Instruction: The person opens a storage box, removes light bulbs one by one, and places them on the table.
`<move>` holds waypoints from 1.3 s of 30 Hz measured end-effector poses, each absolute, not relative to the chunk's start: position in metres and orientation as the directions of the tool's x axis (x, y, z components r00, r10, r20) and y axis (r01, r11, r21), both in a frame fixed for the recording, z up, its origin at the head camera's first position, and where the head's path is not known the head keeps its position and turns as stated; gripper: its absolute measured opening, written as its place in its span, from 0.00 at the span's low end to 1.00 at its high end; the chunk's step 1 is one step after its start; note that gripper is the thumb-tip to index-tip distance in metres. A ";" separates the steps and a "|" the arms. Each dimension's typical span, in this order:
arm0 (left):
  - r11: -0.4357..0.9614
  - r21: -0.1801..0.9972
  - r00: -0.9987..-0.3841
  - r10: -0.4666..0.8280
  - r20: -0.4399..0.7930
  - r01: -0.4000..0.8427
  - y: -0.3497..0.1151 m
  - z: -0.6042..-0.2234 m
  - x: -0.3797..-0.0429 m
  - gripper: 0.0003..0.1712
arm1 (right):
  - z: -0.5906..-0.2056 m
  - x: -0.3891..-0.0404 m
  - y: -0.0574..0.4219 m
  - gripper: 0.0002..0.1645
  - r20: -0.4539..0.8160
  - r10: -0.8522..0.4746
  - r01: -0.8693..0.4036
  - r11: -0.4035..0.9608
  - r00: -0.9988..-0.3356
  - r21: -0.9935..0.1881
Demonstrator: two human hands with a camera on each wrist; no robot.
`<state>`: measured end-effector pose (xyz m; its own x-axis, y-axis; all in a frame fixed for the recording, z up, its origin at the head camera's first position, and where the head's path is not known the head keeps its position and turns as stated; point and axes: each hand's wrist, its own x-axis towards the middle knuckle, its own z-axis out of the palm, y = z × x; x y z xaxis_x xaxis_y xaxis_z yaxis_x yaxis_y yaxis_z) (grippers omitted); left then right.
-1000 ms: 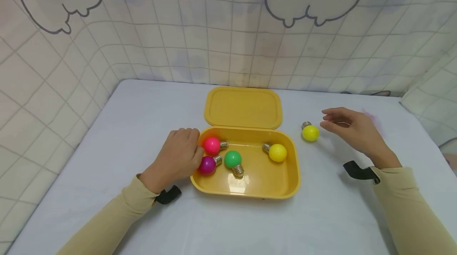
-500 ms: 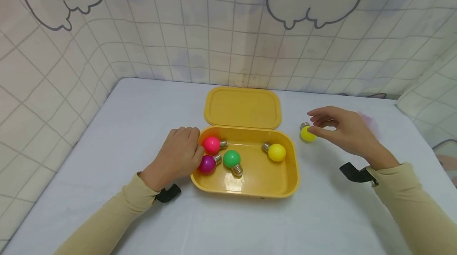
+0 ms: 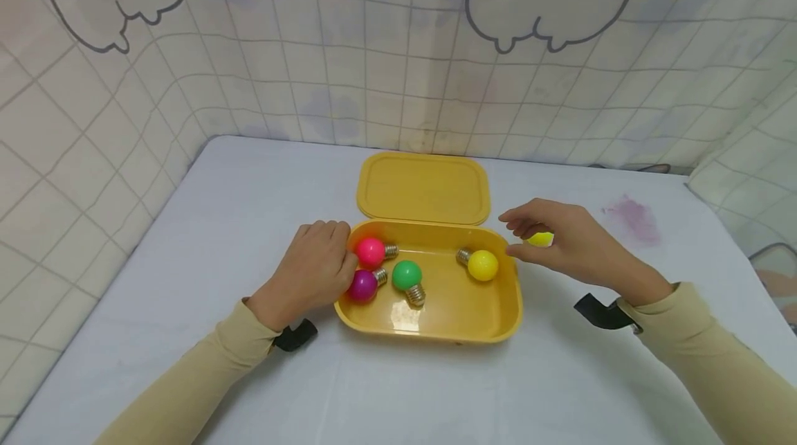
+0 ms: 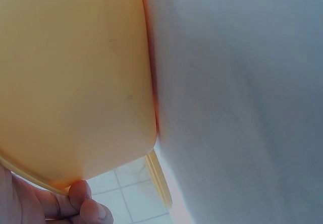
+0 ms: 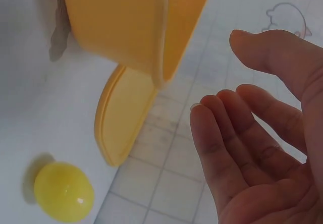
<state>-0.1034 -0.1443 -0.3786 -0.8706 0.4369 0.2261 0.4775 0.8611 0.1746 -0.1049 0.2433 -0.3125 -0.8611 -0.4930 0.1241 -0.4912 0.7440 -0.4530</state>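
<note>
The left hand [image 3: 314, 266] rests against the left end of the yellow box [image 3: 436, 320], its fingers [image 3: 333, 230] curled over the rim; the left wrist view shows fingertips hooked on the box's edge from below, so this hand grips the box wall. Just inside the rim, right beside those fingers, lie a pink bulb [image 3: 370, 253] and a purple bulb [image 3: 363, 286], both touching or nearly touching the knuckles. A green bulb [image 3: 407, 276] lies a little farther from the left fingers, toward the box's middle, with its metal screw base pointing to the near side. The right hand [image 3: 563, 246] hovers over the tabletop [image 3: 187, 223] just off the right end of the box, its fingers [image 3: 519, 216] loosely spread and holding nothing; the right wrist view shows the palm open and empty. A loose yellow bulb [image 3: 540, 239] lies on the tabletop directly under the right hand, partly hidden by it in the head view and seen apart from the fingers in the wrist view. Another yellow bulb in the box [image 3: 482, 265] lies near the right fingertips, just inside the rim. The box's lid [image 3: 423, 185] lies flat beyond both hands, touching the far wall.
</note>
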 end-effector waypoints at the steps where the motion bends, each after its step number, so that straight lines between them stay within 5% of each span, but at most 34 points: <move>1: 0.861 0.175 -0.871 0.437 0.225 0.477 -0.144 -0.379 -0.104 0.08 | -0.312 -0.104 0.241 0.25 0.124 -0.504 -0.500 0.736 -0.855 -0.456; 39: 0.860 0.169 -0.867 0.439 0.236 0.481 -0.145 -0.378 -0.105 0.09 | -0.323 -0.106 0.194 0.18 -0.078 -0.699 -0.605 0.664 -0.710 -0.439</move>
<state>-0.1046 -0.1454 -0.3784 -0.8672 0.4385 0.2360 0.4810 0.8603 0.1690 -0.1057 0.1936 -0.3233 -0.7104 -0.6994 -0.0785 -0.6052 0.6640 -0.4392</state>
